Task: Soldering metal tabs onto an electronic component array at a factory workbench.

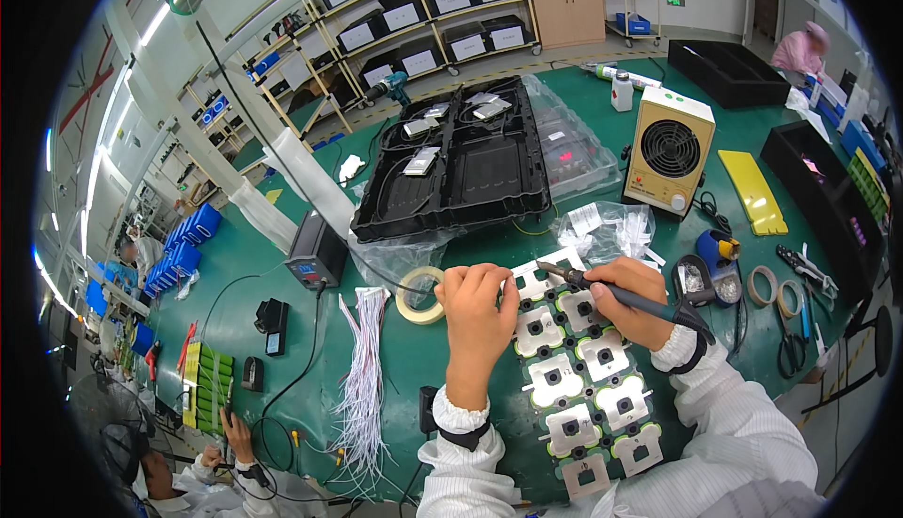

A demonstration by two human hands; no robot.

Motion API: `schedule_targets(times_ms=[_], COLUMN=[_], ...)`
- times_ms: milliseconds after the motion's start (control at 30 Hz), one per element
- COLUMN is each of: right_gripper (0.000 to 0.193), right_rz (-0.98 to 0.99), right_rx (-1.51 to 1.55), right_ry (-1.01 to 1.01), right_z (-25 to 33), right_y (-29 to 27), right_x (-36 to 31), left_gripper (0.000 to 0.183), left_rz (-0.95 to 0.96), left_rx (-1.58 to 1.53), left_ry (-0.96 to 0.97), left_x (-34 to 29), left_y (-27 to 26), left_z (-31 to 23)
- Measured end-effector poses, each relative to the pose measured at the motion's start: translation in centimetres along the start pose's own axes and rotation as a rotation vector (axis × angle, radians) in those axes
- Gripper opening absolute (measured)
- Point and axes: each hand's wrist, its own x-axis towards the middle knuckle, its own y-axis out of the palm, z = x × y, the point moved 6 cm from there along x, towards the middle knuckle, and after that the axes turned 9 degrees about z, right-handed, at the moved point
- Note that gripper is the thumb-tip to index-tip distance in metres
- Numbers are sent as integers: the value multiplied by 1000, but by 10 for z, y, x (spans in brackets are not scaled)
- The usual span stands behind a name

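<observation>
On the bench, gripping the soldering iron with the right hand over the battery module's far end, bunching the left hand beside it, contents unclear. Seemingly done laying metal plates in both rows; cannot tell joints left.

Both hands near a metal-plated cell pack's far end — soldering iron in the right.

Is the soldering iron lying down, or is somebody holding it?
Held: the right hand grips the soldering iron, and its metal tip points to the left.
</observation>
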Motion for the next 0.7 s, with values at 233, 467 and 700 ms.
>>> schedule_targets(times_ms=[233, 467, 700], right_gripper=[18, 18, 17], right_rz=[-8, -10, 1], right_rx=[3, -16, -20], right_ry=[-10, -8, -13], right_z=[0, 1, 0], right_y=[0, -1, -1], right_x=[0, 0, 1], left_gripper=[10, 10, 12], left_rz=[21, 21, -84], left_rx=[13, 13, 176], left_ry=[12, 4, -50], left_x=[0, 0, 0], left_y=[3, 1, -21], left_z=[1, 0, 1])
